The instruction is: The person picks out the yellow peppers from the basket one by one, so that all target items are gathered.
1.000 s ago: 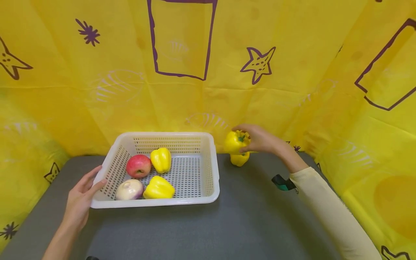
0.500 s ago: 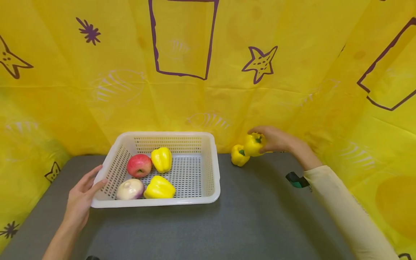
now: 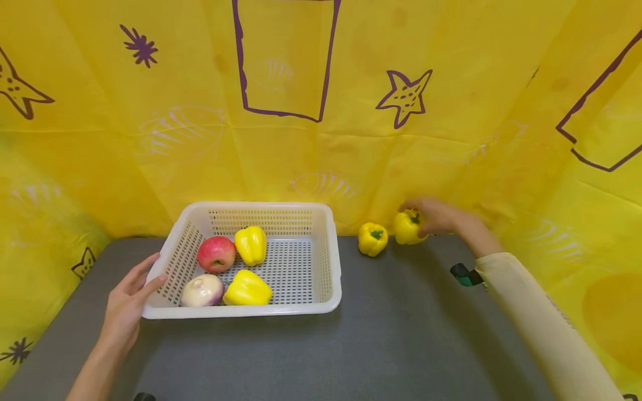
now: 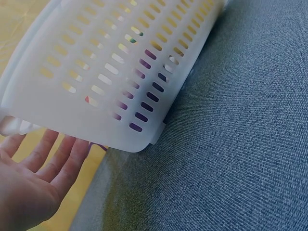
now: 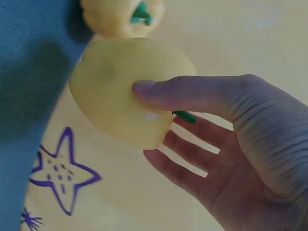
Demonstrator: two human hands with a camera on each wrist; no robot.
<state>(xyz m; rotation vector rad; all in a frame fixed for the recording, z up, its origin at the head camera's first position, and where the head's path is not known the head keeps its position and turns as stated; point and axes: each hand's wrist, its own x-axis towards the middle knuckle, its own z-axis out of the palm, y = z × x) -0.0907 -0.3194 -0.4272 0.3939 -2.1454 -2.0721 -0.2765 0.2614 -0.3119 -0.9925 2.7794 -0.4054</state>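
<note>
Biggest thing by far is the yellow cloth backdrop with purple starfish doodles (image 3: 281, 156), hanging right behind a dark grey fabric-topped bench (image 3: 361, 345). Left of centre on that sits a white rectangular plastic basket with slotted sides (image 3: 241, 312). The left hand (image 3: 125, 301) has it by the left end, thumb over the rim, fingers reaching along the outside.

Over on the right there's a long cream sleeve (image 3: 536, 317), and the right hand (image 3: 436, 217) below it grips a glossy yellow bell pepper with a green stem (image 3: 407, 228), thumb on one side, fingers on the other. That one's at the far edge near the cloth; can't tell if it's actually touching down. Just beside it stands a second yellow bell pepper (image 3: 373, 239).

In the basket: one blocky yellow pepper at the back (image 3: 251, 245), another lying at the front (image 3: 248, 288), a round red apple (image 3: 216, 254) back left, and a squat white-and-purple turnip (image 3: 203, 291) front left. Smallest bit: a black-and-green strap (image 3: 465, 275) by the right wrist.
</note>
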